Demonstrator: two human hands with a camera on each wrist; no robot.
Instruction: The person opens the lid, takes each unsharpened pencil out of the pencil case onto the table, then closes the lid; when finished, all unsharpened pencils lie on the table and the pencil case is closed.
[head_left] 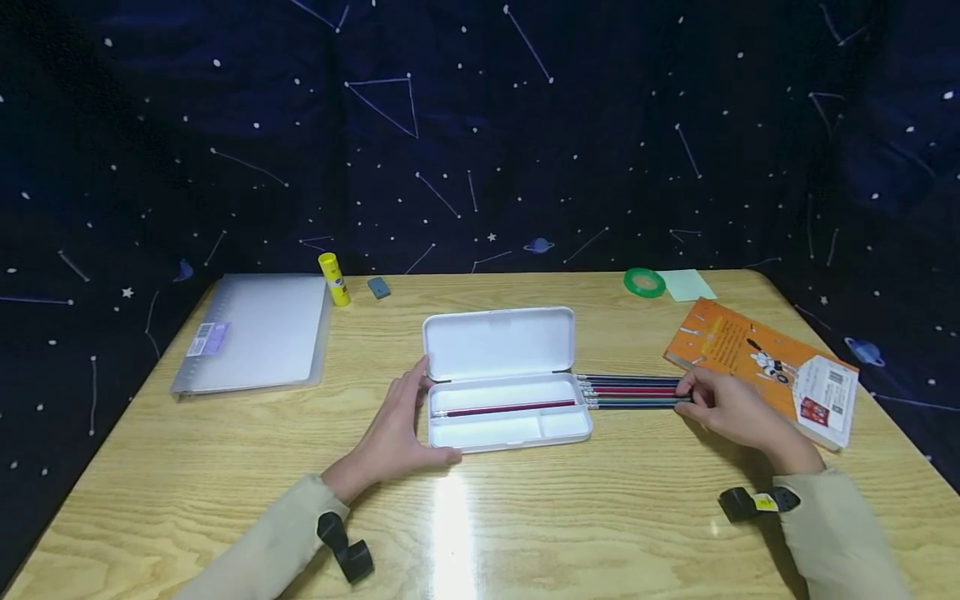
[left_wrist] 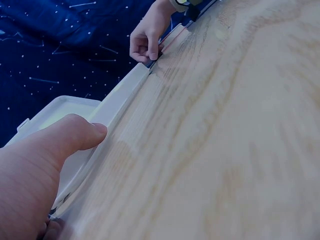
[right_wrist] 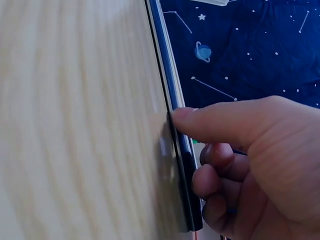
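A white pencil case [head_left: 487, 437] lies with its lid up in the middle of the table. One dark red pencil [head_left: 510, 409] is in its long compartment. My left hand [head_left: 397, 429] grips the case's left end, the thumb along the front edge and the fingers toward the hinge side; its thumb also shows on the case in the left wrist view. Several dark, red and green pencils [head_left: 630, 392] lie side by side at the case's right end. At their far right ends my right hand [head_left: 731, 414] pinches them, thumb [right_wrist: 215, 120] against a dark pencil in the right wrist view.
An orange book [head_left: 727, 342] lies close behind my right hand. Green tape [head_left: 644, 282] and pale sticky notes [head_left: 686, 285] are at the back right. A clear binder [head_left: 262, 325], a yellow glue stick [head_left: 334, 279] and a blue-grey eraser [head_left: 378, 287] sit at the back left.
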